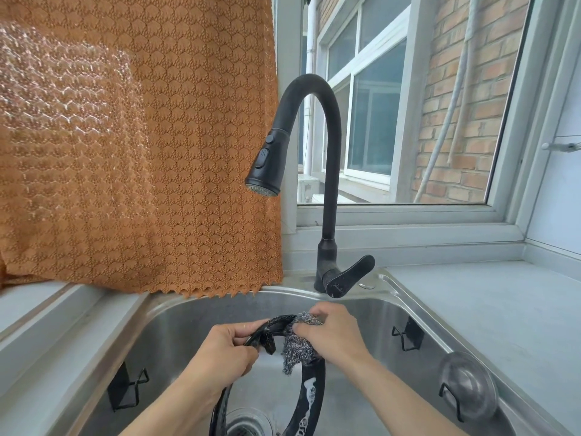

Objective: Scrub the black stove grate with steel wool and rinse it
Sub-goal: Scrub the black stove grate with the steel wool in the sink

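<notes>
Grate point(309, 401) gripped by left hand point(224, 347), steel wool point(297, 349) in right hand point(334, 333)

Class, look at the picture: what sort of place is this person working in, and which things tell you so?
Most likely a home kitchen, at the sink by a window. A stainless steel sink with a black pull-down faucet, and a stove grate being scrubbed with steel wool, point to it.

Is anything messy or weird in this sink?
Only a little: white suds streak the black grate over the sink, from scrubbing. The left hand grips the grate, the right hand holds steel wool against it. No water runs from the faucet.
</notes>
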Available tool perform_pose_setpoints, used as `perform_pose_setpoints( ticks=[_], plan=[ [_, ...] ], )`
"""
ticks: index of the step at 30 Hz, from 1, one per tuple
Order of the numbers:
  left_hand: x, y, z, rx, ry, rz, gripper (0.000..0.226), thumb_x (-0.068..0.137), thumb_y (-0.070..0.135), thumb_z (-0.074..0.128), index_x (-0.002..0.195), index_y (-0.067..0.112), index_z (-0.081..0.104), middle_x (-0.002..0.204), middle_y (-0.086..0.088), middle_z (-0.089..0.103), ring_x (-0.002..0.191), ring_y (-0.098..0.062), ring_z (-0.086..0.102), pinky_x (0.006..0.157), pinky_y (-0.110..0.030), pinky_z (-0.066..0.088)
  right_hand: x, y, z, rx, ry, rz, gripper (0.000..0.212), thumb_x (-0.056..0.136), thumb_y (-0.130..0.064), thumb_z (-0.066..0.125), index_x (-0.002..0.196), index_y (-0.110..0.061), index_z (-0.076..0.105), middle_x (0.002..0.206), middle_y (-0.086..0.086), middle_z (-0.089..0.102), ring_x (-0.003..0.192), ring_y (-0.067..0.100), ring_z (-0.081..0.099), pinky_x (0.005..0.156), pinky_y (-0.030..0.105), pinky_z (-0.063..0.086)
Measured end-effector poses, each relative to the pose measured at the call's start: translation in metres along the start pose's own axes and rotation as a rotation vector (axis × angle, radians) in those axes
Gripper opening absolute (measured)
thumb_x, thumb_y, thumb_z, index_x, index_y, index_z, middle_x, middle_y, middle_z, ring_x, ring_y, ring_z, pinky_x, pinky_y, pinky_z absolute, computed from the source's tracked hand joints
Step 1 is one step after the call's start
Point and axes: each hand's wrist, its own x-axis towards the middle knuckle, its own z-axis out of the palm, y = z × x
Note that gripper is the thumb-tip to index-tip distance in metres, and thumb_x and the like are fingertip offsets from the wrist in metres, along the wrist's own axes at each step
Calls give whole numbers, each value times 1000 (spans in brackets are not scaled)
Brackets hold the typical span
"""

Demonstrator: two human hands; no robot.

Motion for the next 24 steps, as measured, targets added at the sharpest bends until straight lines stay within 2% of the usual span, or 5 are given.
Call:
perform_pose_setpoints(
  ticks=[2,7,13,17,24],
  plan=[
    [1,-1,0,-17,7,-1,65,83,-26,42,98,23,82,58,-3,65,59,-19,26,57,-29,22,-9,-6,3,-29,11,-137,29,79,-40,82,104,-32,70,101,-17,63,97,5,62,83,18,42],
    [4,-4,-3,-25,43,1,67,83,-24,43,91,27,85,62,-10,62,55,-17,29,57,-29,23,-23,-17,9,-52,-15,-435,17,82,-33,81,94,-37,70,98,-21,68,95,-2,63,86,15,46],
    [4,-5,-3,-3,56,28,63,83,-23,45,91,27,84,62,-10,60,54,-16,30,53,-27,23,-21,-18,6,-44,-21,-591,15,85,-31,78,98,-36,73,100,-22,66,103,-3,60,90,9,41],
    [2,-3,-3,10,49,35,65,85,-22,47,88,32,84,59,-8,58,53,-16,29,50,-25,22,-15,-14,5,8,43,-458,17,84,-31,79,100,-34,72,101,-24,69,101,-7,61,86,5,40],
    [0,-1,-2,2,57,21,62,83,-24,45,94,24,83,58,-6,60,52,-16,29,47,-22,24,2,5,-7,-127,14,-68,21,86,-35,75,105,-32,67,109,-11,64,99,13,64,86,25,45]
  ],
)
